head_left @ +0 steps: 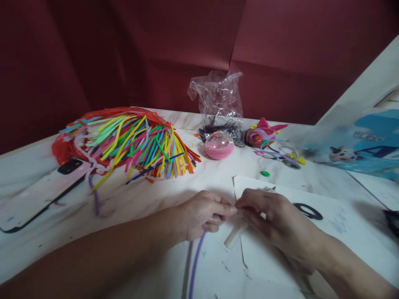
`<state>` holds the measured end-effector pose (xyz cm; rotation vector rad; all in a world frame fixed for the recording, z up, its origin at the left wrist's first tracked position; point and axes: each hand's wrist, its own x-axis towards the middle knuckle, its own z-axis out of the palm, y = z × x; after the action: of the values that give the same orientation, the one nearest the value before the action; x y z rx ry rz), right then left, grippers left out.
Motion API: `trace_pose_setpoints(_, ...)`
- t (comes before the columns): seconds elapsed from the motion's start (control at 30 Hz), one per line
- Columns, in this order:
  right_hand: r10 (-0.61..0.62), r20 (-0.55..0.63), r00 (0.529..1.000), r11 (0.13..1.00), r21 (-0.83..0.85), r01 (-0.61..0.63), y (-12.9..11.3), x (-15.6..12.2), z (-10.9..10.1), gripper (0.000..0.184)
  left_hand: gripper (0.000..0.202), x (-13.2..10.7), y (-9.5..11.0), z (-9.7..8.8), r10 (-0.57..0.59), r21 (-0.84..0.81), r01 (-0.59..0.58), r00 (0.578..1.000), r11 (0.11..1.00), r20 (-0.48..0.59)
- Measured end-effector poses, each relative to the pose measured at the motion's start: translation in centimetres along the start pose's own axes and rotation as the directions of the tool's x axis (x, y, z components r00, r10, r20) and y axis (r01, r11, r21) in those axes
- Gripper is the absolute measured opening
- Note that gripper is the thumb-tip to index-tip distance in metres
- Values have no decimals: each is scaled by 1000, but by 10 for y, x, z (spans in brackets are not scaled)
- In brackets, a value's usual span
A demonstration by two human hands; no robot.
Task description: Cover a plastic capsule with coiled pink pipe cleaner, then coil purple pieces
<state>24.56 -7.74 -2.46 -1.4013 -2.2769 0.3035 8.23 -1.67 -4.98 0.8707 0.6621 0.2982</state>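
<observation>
My left hand (pixel 207 214) is closed around a purple pipe cleaner (pixel 195 261), whose long end hangs down toward the bottom of the view. Fingertip to fingertip with it, my right hand (pixel 268 218) is pinched closed, and what lies between its fingers is hidden. Below the fingers a pale, glue-stick-like piece (pixel 234 236) rests on the table. Under my right hand is a sheet of white paper (pixel 289 191), with the black ring-shaped handle (pixel 308 211) of a tool on it.
Many-coloured pipe cleaners (pixel 149 145) spill from a red bag at left, beside a phone (pixel 43 195). Behind my hands are a pink-bottomed clear capsule (pixel 220 146), a clear plastic bag (pixel 221 99), a pink coiled figure (pixel 262 135) and a green button (pixel 264 173). A blue printed package (pixel 374 141) stands right.
</observation>
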Motion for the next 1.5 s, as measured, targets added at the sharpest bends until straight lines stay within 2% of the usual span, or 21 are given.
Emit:
trace_pose_setpoints(0.1,103,-63,993,978,189,-89,-1,2,-1,18,19,-1,1,1,62,-47,-61,998,997,19)
trace_pose_setpoints(0.23,236,-86,968,886,428,-178,-4,3,3,18,16,-2,0,3,122,-88,-119,992,989,23)
trace_pose_setpoints(0.33,295,-81,952,832,512,-214,-5,3,8,22,16,-1,-2,3,144,-86,-143,990,986,7)
trace_pose_setpoints(0.43,280,-94,956,885,411,-219,-1,3,12,22,18,0,-4,3,149,-57,-150,989,987,-23)
trace_pose_setpoints(0.57,97,-144,985,995,53,-90,3,4,15,19,21,0,-6,5,142,2,-142,986,990,-92)
trace_pose_setpoints(0.67,-66,-159,985,982,-186,36,3,3,17,22,18,0,-8,6,130,36,-126,983,991,-131)
trace_pose_setpoints(0.73,-122,-132,984,960,-268,83,3,2,17,25,16,0,-8,6,116,53,-109,984,993,-136)
trace_pose_setpoints(0.83,-112,-89,990,972,-218,91,4,2,14,24,15,1,-7,4,97,62,-90,989,994,-116)
trace_pose_setpoints(0.93,22,-48,999,999,28,-21,6,2,8,19,15,1,-5,3,103,55,-98,991,994,-82)
trace_pose_setpoints(1.03,113,19,993,972,204,-114,7,2,4,17,16,0,-3,3,91,44,-89,995,995,-46)
trace_pose_setpoints(1.1,99,35,994,978,180,-103,6,2,2,17,18,0,-2,3,64,45,-62,997,997,-36)
trace_pose_setpoints(1.27,-6,92,996,998,-56,11,2,2,3,20,19,0,-4,3,-7,74,12,997,997,-70)
trace_pose_setpoints(1.37,-26,131,991,988,-147,45,0,1,4,24,17,0,-6,3,-6,67,12,995,998,-96)
trace_pose_setpoints(1.43,-27,96,995,990,-137,40,1,1,3,24,17,0,-6,3,16,45,-11,996,999,-93)
trace_pose_setpoints(1.5,-9,15,1000,999,-36,10,2,1,2,21,17,0,-5,4,44,15,-44,997,999,-68)
